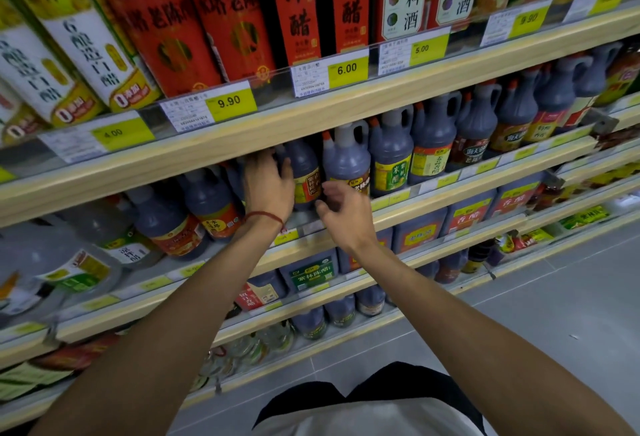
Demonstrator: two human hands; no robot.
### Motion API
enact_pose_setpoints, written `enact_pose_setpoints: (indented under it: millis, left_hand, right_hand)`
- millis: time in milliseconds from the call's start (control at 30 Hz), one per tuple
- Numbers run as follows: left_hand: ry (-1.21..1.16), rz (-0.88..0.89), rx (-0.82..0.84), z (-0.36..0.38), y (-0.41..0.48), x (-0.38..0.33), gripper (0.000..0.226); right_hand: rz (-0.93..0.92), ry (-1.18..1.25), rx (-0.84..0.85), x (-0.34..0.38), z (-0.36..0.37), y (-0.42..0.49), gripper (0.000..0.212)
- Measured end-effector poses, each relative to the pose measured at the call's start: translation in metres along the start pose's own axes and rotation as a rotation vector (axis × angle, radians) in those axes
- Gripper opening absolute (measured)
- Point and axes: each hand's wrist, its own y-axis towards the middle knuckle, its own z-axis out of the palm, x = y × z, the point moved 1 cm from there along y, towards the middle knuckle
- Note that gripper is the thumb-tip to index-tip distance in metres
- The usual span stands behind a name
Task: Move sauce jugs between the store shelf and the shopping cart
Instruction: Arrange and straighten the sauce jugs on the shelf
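— Middle shelf [391, 219], contents?
— One row of plastic jugs, each filled with dark liquid, with a loop handle at the neck and an orange cap. The sauce jug [306, 176] stands in that row. It has a red-and-gold label, and its top is hidden under the rail above.
— Hands?
— Left hand [268, 189]: laid against the jug's left side, thumb on its front. The fingertips are lost in shadow, so I cannot tell whether it grips. Red cord [265, 216] round that wrist. Right hand [343, 215]: just below the label, fingers loosely curled, holding nothing.
— Neighbour?
— Next jug [346, 162]: rounded shoulders, glossy, just beside it on the right.
— Shelf edges?
— Pale wood-grain strips. Yellow price tags [348, 70] behind clear plastic.
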Motion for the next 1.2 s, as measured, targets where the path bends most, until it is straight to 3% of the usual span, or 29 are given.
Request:
enact_pose_setpoints:
  millis: [333,467,667,933,1200]
  left_hand:
    - [0.377,0.075,0.140,-0.020,0.025,-0.011,0.038]
    - [0.341,-0.004,0.200,-0.012,0.036,-0.005,0.047]
    - [0.217,-0.042,0.230,-0.004,0.040,0.000,0.041]
    - [0.270,-0.056,0.189,-0.007,0.029,-0.014,0.034]
    - [0.265,-0.069,0.180,-0.015,0.021,-0.013,0.032]
  right_hand:
    - [0.102,-0.011,0.106,0.006,0.005,0.009,0.047]
    - [0.132,-0.005,0.112,0.008,0.002,0.014,0.047]
    - [0.138,-0.005,0.145,0.004,0.004,0.013,0.061]
    - [0.137,0.008,0.236,0.001,-0.005,0.007,0.063]
    - [0.104,0.006,0.273,0.006,-0.001,-0.001,0.080]
